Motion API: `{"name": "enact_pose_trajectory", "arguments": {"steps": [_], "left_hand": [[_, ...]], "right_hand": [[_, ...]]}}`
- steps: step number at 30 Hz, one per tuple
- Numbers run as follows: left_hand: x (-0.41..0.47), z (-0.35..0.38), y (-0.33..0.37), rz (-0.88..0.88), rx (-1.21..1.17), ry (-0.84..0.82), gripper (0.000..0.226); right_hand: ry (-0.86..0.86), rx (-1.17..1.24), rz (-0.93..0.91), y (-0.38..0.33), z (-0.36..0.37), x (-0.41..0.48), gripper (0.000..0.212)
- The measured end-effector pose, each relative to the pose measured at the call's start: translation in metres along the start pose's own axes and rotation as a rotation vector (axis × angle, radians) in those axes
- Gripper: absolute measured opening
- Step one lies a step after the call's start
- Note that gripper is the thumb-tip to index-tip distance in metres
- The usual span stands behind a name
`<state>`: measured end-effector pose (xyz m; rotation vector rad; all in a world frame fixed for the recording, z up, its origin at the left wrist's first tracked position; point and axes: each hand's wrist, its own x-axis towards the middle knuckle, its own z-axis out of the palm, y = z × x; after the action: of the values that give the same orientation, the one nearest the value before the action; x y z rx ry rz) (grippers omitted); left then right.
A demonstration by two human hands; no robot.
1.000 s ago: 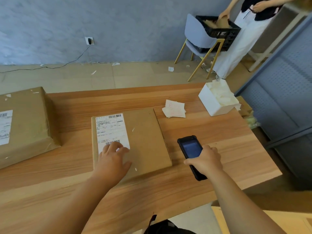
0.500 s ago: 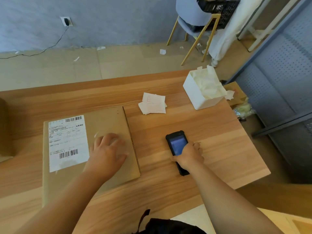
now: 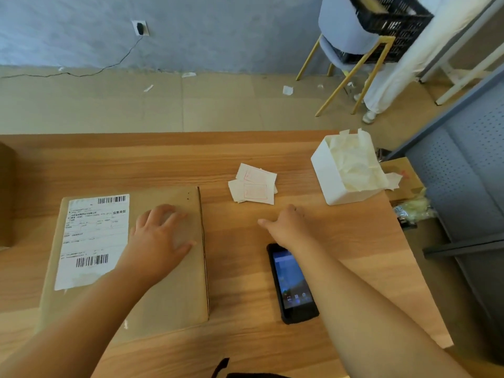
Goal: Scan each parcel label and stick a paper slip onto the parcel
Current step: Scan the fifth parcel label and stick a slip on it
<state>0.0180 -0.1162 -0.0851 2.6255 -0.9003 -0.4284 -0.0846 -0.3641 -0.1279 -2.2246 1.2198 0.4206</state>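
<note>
Wooden table runs across the lower view; a white box stuffed with crumpled backing paper sits at its far right corner. Beyond the table, beige tiled floor dotted with paper scraps; grey-blue wall with a socket and a black cable trailing left; a chair with yellow legs carries a black crate. Another person's white trouser leg stands by the chair; grey perforated shelving at the right edge.

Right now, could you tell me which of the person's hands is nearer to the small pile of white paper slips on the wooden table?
Right. The right hand reaches just below the pile of white paper slips; the left hand rests flat on the flat brown cardboard parcel, farther left.
</note>
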Motion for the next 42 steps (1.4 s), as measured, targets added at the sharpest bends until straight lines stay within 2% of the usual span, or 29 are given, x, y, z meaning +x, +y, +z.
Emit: {"name": "enact_pose_trajectory", "arguments": {"steps": [5, 10, 15, 21, 24, 27, 32, 35, 38, 42], "left_hand": [[0.001, -0.002, -0.001, -0.021, 0.022, -0.054, 0.063], [-0.003, 0.004, 0.003, -0.010, -0.002, 0.017, 0.056], [-0.005, 0.009, 0.001, -0.004, -0.012, 0.024, 0.069], [-0.006, 0.011, 0.002, -0.018, -0.009, 0.030, 0.070], [-0.008, 0.009, 0.004, -0.030, -0.022, 0.019, 0.070], [-0.010, 0.005, 0.005, -0.055, -0.086, 0.023, 0.056], [-0.022, -0.008, 0.012, -0.027, -0.208, 0.096, 0.038], [-0.033, -0.019, 0.016, -0.057, -0.368, 0.155, 0.032], [-0.045, -0.031, 0.016, -0.141, -0.576, 0.091, 0.028], [-0.060, -0.040, 0.006, -0.159, -0.645, -0.005, 0.008]], "right_hand": [[0.009, 0.103, -0.009, -0.018, 0.000, 0.039, 0.058], [0.010, 0.159, 0.060, -0.027, 0.005, 0.057, 0.052], [0.025, 0.295, 0.135, -0.021, 0.006, 0.063, 0.024], [-0.020, 0.347, 0.099, -0.008, -0.001, 0.054, 0.022], [0.013, 0.545, 0.072, -0.004, -0.003, 0.040, 0.014], [0.022, 0.790, 0.008, -0.008, -0.009, 0.018, 0.017], [-0.118, 1.001, -0.126, -0.020, -0.025, -0.027, 0.021], [-0.216, 0.942, -0.264, -0.029, -0.030, -0.054, 0.022], [-0.333, 0.789, -0.384, -0.040, -0.031, -0.078, 0.016], [-0.428, 0.630, -0.469, -0.059, -0.021, -0.109, 0.011]]}}
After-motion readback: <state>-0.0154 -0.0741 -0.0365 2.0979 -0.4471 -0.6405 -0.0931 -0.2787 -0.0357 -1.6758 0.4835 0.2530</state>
